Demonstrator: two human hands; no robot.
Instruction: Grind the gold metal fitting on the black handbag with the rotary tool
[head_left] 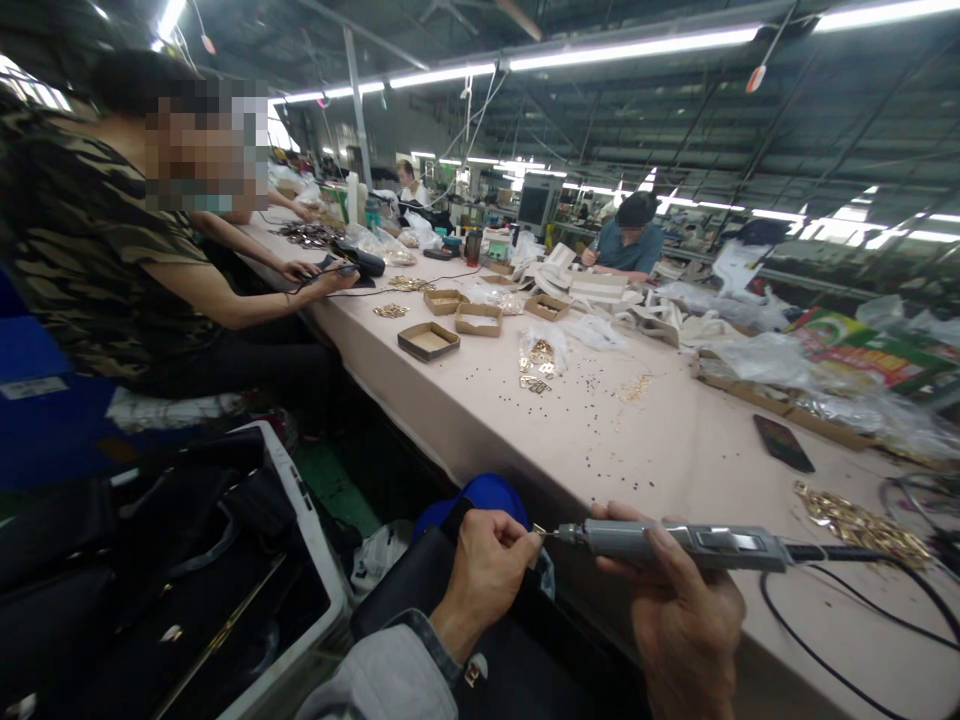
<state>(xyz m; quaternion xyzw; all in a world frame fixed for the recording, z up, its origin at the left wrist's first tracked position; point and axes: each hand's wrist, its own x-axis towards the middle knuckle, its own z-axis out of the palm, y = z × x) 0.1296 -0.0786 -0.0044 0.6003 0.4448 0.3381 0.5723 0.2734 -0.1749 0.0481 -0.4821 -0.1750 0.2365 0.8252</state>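
Note:
My right hand (pixel 690 630) is wrapped round a grey electric screwdriver (pixel 622 540), held nearly level with its bit pointing left. A black cable (pixel 862 553) runs from its rear end. My left hand (pixel 487 565) is closed in a pinch at a small gold metal fitting (pixel 537 533), and the bit's tip meets it or lies very close. Under my left hand, a black leather-like bag (pixel 412 585) rests over my lap; part of it is hidden by my hand and sleeve. A small gold clasp (pixel 474 672) shows on it beside my cuff.
On the long pink-covered table (pixel 480 430) lie gold fittings in a plastic bag (pixel 541 352), scattered tiny dark parts, cardboard boxes (pixel 427 341), a phone (pixel 783 443) and a gold pile (pixel 862 522). A white crate (pixel 300 520) of black bags stands left. A co-worker (pixel 112 230) sits beyond it.

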